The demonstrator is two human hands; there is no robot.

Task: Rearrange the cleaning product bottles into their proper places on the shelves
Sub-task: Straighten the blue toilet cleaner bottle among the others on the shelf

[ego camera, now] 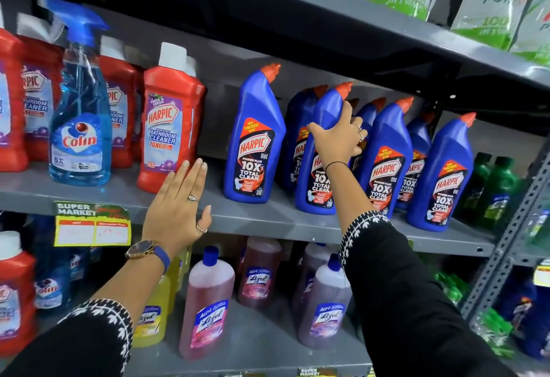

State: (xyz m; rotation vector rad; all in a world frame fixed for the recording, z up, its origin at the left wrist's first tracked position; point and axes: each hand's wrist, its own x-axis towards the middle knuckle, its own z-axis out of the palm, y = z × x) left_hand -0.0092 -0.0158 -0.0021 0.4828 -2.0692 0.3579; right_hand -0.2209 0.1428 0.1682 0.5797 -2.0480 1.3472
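My right hand (340, 135) grips the neck of a blue Harpic toilet cleaner bottle (318, 177) standing on the grey middle shelf (256, 221). More blue Harpic bottles stand around it: one alone to the left (254, 138), several to the right (440, 174). My left hand (178, 207) hovers open, fingers spread, in front of the shelf edge just below a red Harpic bathroom cleaner bottle (169, 120). A blue Colin spray bottle (80, 108) stands among red Harpic bottles (38, 102) at the left.
Pink Lizol bottles (208, 302) and a yellow Lizol bottle (153, 314) stand on the lower shelf. Green bottles (500, 189) sit at the far right of the middle shelf. Ariel bags (494, 1) fill the top shelf. A yellow price tag (92, 224) hangs on the shelf edge.
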